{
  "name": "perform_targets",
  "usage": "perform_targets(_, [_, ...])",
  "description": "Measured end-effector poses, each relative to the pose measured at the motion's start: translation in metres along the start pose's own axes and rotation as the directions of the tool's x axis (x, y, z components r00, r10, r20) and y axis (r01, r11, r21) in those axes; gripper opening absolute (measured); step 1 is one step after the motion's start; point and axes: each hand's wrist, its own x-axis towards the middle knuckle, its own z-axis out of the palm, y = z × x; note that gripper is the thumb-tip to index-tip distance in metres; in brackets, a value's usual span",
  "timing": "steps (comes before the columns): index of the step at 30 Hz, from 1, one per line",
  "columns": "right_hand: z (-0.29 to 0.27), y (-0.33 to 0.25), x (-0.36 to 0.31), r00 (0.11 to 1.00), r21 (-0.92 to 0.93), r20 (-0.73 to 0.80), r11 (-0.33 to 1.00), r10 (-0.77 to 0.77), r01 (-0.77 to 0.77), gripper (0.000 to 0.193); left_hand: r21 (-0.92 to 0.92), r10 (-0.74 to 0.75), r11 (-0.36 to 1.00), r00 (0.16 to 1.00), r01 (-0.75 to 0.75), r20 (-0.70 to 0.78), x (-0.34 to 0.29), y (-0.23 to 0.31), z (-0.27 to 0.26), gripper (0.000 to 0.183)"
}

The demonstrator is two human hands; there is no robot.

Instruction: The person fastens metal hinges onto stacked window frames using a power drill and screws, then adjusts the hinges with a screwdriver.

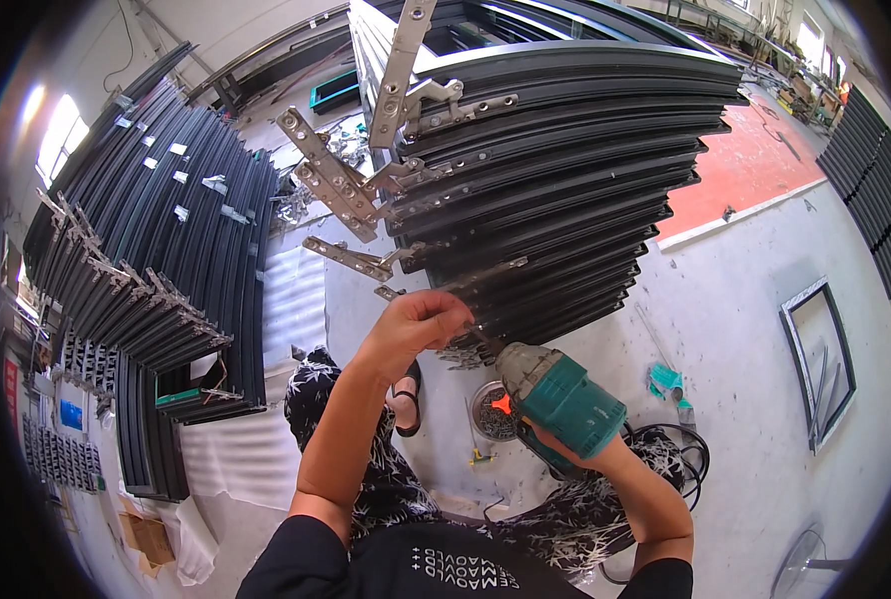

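Observation:
My right hand (565, 439) grips a teal power screwdriver (555, 394), its bit pointing up-left at a dark window frame in a tall stack of black aluminium frames (565, 170). My left hand (421, 319) pinches something small at the bit's tip, beside a silver hinge arm (351, 258) that sticks out from the stack. More silver hinge arms (326, 175) fan out from the frames above. Under the tool sits a round bowl of screws (490, 411) on the floor.
A second stack of black frames (181, 230) with hinges leans at my left, on white foam sheet (236, 454). A single frame (815, 359) lies on the concrete floor at right, near a teal object (665, 379) and a coiled black cable (680, 449). Red floor (755, 170) lies beyond.

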Motion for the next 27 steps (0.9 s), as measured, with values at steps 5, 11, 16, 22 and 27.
perform_targets(5, [-0.005, -0.006, 0.013, 0.980, 0.218, 0.094, 0.957, 0.176, -0.193, 0.024, -0.122, 0.008, 0.992, 0.999, -0.013, -0.046, 0.000, 0.009, 0.014, 0.028])
perform_targets(11, [-0.014, -0.001, 0.026, 0.947, 0.406, -0.122, 0.885, 0.298, -0.226, 0.032, 0.393, 0.481, 0.851, 0.818, -0.348, -0.315, -0.015, 0.060, 0.018, 0.033])
perform_targets(16, [-0.050, -0.008, 0.092, 0.836, 0.723, -0.163, 0.640, 0.524, -0.260, 0.021, 0.820, 0.875, 0.358, 0.467, -0.446, -0.128, -0.012, 0.169, 0.013, 0.036])
perform_targets(22, [-0.061, 0.008, 0.138, 0.852, 0.552, -0.354, 0.821, 0.387, -0.144, 0.013, 0.749, 0.703, 0.535, 0.698, -0.390, -0.139, 0.058, 0.252, 0.023, 0.072])
perform_targets(27, [-0.050, 0.022, 0.143, 0.852, 0.544, -0.382, 0.832, 0.357, -0.105, 0.012, 0.460, 0.469, 0.790, 0.882, -0.404, -0.031, 0.089, 0.249, 0.020, 0.069])
